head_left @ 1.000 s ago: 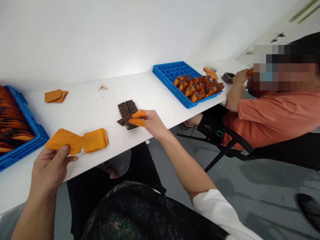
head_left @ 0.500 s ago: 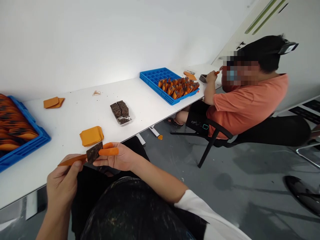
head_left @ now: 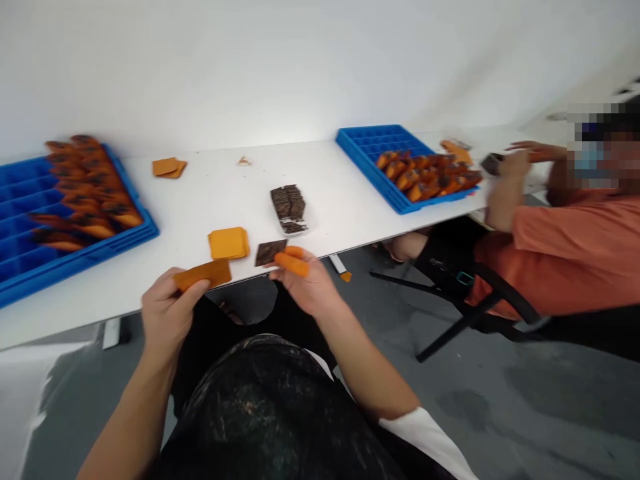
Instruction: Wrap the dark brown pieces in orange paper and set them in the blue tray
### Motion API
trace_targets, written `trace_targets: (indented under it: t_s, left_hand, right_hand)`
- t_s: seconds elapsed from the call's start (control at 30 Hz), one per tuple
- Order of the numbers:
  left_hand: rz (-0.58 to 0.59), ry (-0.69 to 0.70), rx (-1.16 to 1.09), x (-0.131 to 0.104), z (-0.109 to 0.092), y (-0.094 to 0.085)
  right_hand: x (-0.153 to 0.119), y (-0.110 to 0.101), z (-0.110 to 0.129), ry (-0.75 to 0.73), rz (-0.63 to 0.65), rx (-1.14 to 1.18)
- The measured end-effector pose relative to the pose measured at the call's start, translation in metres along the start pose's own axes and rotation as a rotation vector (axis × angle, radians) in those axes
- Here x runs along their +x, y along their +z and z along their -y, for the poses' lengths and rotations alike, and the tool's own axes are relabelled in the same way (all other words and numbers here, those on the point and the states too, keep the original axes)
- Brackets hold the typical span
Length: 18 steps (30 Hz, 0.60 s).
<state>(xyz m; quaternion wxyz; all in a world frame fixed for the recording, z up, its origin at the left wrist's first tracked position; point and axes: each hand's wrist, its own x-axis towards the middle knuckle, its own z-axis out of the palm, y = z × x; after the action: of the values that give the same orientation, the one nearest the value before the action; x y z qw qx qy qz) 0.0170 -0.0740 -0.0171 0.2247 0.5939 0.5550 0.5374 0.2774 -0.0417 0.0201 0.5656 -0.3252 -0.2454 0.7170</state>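
My left hand [head_left: 173,300] is closed on a flat orange pouch [head_left: 205,272], gripped between thumb and fingers at the table's front edge. In my right hand [head_left: 307,283], which wears orange finger covers on thumb and finger, a thin dark brown square sheet [head_left: 269,253] is pinched by one side. The sheet and the pouch are apart. Just beyond them lies a stack of orange pouches [head_left: 229,243]. To its right, a clear plastic tray [head_left: 295,231] holds rows of similar dark sheets [head_left: 289,201].
On the left stands a blue compartment tray [head_left: 150,230] partly filled with orange pouches; another blue tray [head_left: 345,140] stands to the right. Two loose pouches [head_left: 167,167] and some rubber bands [head_left: 244,161] lie toward the wall. A co-worker [head_left: 575,233] sits at the right, hands over the table.
My hands have moved apart, so the dark sheet is now away from the pouch. The view has swung left, bringing more of the left blue tray into sight.
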Motion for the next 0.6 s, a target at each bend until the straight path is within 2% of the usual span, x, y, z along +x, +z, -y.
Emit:
trace_targets:
  t_s: [0.07,0.17,0.3,0.4,0.53,0.6]
  left_hand:
    - [-0.001,-0.029,-0.083,0.001,-0.013,0.007]
    - [0.002,-0.031,-0.138,0.004,-0.021,0.013]
    - [0.003,-0.004,-0.157,0.004,-0.023,0.013]
    - [-0.009,0.022,-0.159,0.004,-0.025,0.012]
    - [0.062,0.048,-0.177,0.005,-0.027,0.011]
    - [0.114,0.071,-0.179,0.005,-0.029,0.009]
  right_hand:
    - [-0.006,0.003,0.015,-0.159,0.018,-0.162]
    - [-0.020,0.017,0.035,-0.372,0.154,-0.421]
    - [-0.036,0.042,0.042,-0.556,0.308,-0.685]
    - [-0.032,0.051,0.030,-0.458,0.311,-0.612]
    - [-0.013,0.045,0.006,-0.072,0.270,-0.271]
    - [-0.006,0.041,-0.003,0.069,0.263,-0.152]
